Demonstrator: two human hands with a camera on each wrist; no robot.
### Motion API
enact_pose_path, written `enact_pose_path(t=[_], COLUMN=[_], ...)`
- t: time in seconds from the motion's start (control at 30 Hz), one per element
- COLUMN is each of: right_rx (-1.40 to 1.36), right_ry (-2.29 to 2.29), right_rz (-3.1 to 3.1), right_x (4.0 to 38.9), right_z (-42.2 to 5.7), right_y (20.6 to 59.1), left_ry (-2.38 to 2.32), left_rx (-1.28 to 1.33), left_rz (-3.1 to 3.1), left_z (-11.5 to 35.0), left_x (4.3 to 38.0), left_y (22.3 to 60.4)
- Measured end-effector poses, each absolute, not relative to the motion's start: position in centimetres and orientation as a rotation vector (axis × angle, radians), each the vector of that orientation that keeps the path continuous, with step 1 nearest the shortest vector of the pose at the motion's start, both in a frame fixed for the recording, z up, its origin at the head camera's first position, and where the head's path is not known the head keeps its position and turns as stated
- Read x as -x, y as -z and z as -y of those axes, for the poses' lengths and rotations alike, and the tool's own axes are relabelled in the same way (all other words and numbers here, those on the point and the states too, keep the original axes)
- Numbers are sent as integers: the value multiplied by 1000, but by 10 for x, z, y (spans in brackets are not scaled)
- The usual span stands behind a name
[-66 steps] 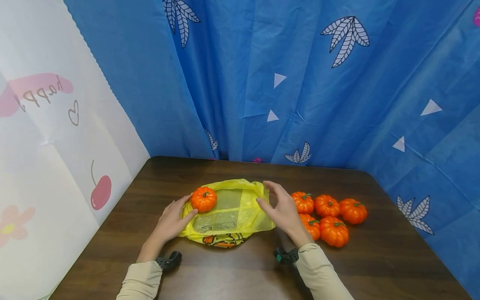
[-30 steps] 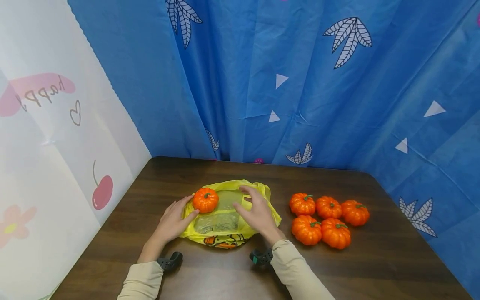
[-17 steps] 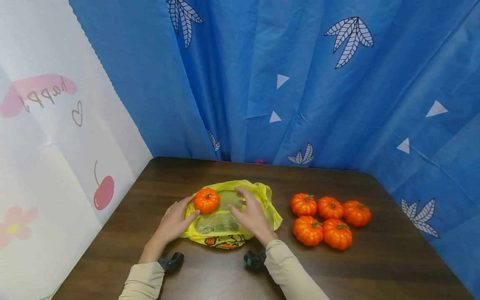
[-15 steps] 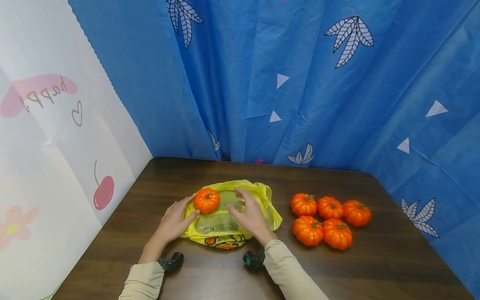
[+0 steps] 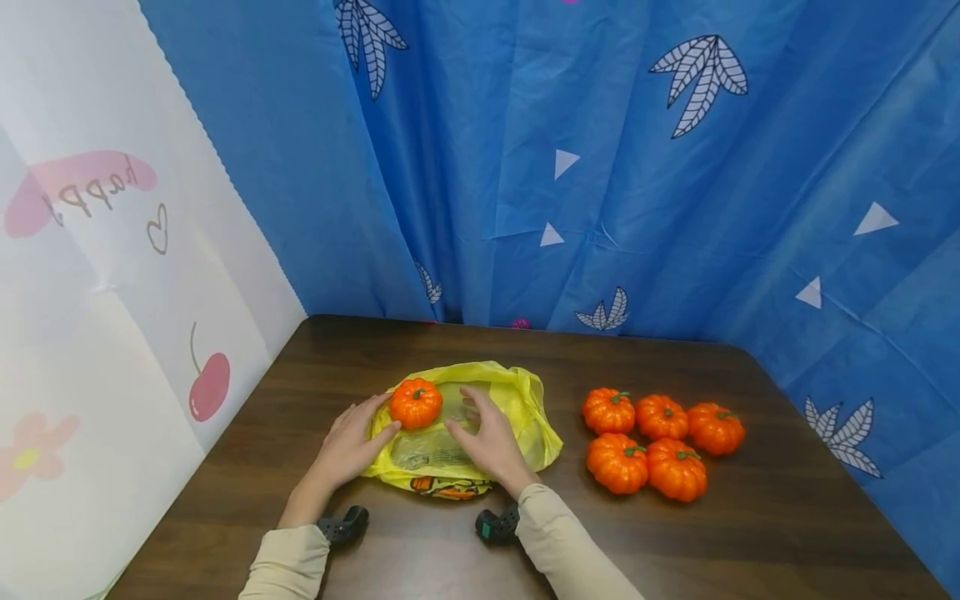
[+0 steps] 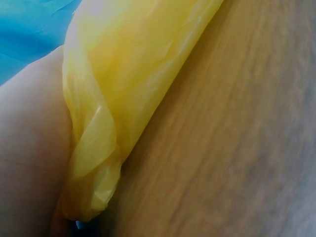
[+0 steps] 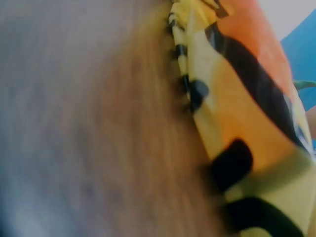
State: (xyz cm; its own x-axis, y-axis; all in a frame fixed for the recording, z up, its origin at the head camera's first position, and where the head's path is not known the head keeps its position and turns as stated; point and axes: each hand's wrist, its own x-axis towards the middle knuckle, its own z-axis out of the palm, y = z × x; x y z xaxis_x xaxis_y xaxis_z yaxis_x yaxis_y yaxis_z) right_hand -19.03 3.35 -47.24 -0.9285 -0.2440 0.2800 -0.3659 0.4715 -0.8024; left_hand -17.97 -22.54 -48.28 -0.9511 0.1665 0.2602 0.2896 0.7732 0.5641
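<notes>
A yellow plastic bag [image 5: 528, 417] with a black and orange print lies mouth up on the table. One orange pumpkin [image 5: 416, 407] sits at the left end of its opening. My left hand [image 5: 347, 446] rests against the bag's left edge, thumb and fingers spread beside that pumpkin. Over the right half of the opening, my right hand [image 5: 491, 442] is held with fingers apart and nothing between them. The left wrist view has the bag's yellow film [image 6: 118, 84] against the palm. In the right wrist view the printed side [image 7: 256, 103] appears, and the fingers are out of sight.
Several more orange pumpkins [image 5: 662, 417] stand in two rows to the right of the bag. The dark wooden table [image 5: 780, 508] reaches back to a blue curtain [image 5: 480, 167]. A white printed sheet [image 5: 90, 333] hangs at the left.
My right hand has left the bag's right edge and moved leftward over the opening, closer to the pumpkin in it. My left hand and that pumpkin have stayed in place.
</notes>
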Motion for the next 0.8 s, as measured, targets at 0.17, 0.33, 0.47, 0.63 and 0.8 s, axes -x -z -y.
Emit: enact_pose_path(t=[0.17, 0.33, 0.47, 0.63, 0.8], right_rx=[-546, -547, -545, -562, -558], right_ry=[-1465, -1462, -1465, -1420, -1385], right_rz=[2575, 2577, 2574, 2587, 2599], right_x=[192, 192, 192, 192, 192], right_z=[-34, -32, -31, -29, -28], right_y=[478, 481, 481, 483, 485], left_ry=[924, 927, 921, 923, 916], left_rx=[365, 360, 369, 379, 392], left_rz=[2776, 2795, 2789, 2786, 2785], left_z=[224, 224, 224, 225, 224], left_x=[180, 179, 179, 179, 178], left_y=[482, 482, 482, 481, 480])
